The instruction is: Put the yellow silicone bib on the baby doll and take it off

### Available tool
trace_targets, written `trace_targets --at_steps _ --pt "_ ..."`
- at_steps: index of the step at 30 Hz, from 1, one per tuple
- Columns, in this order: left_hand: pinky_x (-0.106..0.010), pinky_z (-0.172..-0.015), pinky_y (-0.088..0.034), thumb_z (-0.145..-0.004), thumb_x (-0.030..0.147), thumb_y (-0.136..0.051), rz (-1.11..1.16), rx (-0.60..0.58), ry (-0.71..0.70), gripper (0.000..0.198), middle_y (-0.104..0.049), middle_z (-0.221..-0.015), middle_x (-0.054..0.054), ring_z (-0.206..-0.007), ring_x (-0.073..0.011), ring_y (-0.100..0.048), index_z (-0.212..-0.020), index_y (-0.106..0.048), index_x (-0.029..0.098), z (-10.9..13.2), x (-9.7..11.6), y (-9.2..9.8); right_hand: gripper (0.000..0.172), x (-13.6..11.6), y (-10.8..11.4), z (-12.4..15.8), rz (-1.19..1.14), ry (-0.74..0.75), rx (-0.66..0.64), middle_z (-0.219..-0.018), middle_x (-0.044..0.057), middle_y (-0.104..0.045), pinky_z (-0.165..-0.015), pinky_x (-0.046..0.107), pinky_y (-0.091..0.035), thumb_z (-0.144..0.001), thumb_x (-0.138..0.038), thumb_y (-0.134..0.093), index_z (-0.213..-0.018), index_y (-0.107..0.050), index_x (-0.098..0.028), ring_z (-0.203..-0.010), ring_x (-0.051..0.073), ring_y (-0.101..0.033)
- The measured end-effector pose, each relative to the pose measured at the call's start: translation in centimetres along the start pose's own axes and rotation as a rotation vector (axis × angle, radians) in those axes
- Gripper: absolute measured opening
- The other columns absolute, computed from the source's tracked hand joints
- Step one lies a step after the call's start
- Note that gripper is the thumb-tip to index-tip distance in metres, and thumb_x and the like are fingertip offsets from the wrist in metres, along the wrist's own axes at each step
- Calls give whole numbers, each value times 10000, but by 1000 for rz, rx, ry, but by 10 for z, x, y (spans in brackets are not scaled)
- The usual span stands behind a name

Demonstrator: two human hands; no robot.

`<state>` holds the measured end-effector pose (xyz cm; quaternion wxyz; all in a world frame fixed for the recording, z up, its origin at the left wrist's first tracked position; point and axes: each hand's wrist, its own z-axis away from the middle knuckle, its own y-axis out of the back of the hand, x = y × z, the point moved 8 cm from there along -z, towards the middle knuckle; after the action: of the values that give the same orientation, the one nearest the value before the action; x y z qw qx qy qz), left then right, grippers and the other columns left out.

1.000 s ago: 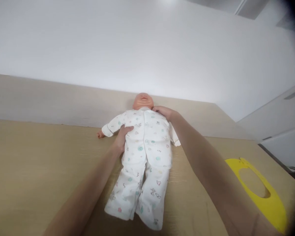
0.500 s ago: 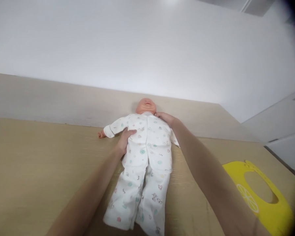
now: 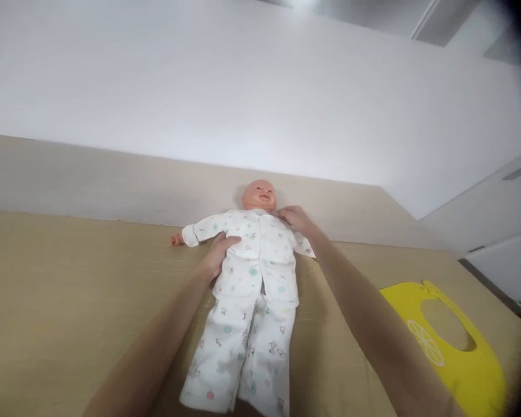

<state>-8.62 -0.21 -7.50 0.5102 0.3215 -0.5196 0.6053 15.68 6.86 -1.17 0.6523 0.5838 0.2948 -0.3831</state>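
Observation:
A baby doll (image 3: pixel 260 197) in a white printed long-sleeved top (image 3: pixel 254 260) and matching trousers (image 3: pixel 269 347) lies face up, its head against the low board. My left hand (image 3: pixel 219 255) grips the doll's side under the arm, thumb on the chest and the other fingers hidden behind the body. At the doll's neck and shoulder, my right hand (image 3: pixel 296 219) is closed with its fingers pinched on the edge of the top near the collar. My right hand and forearm partly cover the doll's arm on that side.
To the right, a yellow bib (image 3: pixel 481 370) with a white citrus-slice print lies on the tan surface (image 3: pixel 69 301), partly behind my right forearm. A low pale board (image 3: pixel 91 179) and a white wall run along the back. A dark edge bounds the surface at far right.
The doll's head has tipped forward, so more of its face shows. My right hand has shifted slightly right and down by the collar. My left hand keeps its hold.

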Motion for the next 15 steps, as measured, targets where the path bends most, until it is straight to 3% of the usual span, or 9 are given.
trace_targets --at_steps 5,7,10,15 --pt "-347 -891 -541 -656 363 -794 -55 93 8 592 -568 -1372 -136 -1226 -324 -563 -1190 -589 209 5 0 11 219 16 25 68 11 300 307 -872 44 -685 -734 282 -440 -784 -297 -479 -847 -644 -167 -803 177 -593" --pt "-343 -956 -510 -644 370 -809 -72 162 22 665 -464 -1478 -142 -1307 -325 -493 -1243 -567 212 9 -2 18 247 31 22 100 14 389 321 -902 56 -701 -788 310 -468 -820 -336 -471 -855 -656 -176 -853 199 -622" --pt "-350 -1033 -459 -653 385 -815 -36 176 -13 681 -375 -1541 -135 -1368 -315 -423 -1266 -570 215 16 -1 20 240 60 12 131 38 399 283 -953 61 -705 -859 351 -489 -829 -307 -460 -912 -656 -196 -922 217 -639" --pt "-370 -1112 -378 -698 288 -781 59 144 -160 527 -505 -1454 -106 -1359 -283 -439 -1202 -641 218 33 4 22 248 88 13 140 79 403 332 -1181 103 -657 -1008 418 -448 -791 -297 -444 -929 -624 -196 -1132 246 -594"
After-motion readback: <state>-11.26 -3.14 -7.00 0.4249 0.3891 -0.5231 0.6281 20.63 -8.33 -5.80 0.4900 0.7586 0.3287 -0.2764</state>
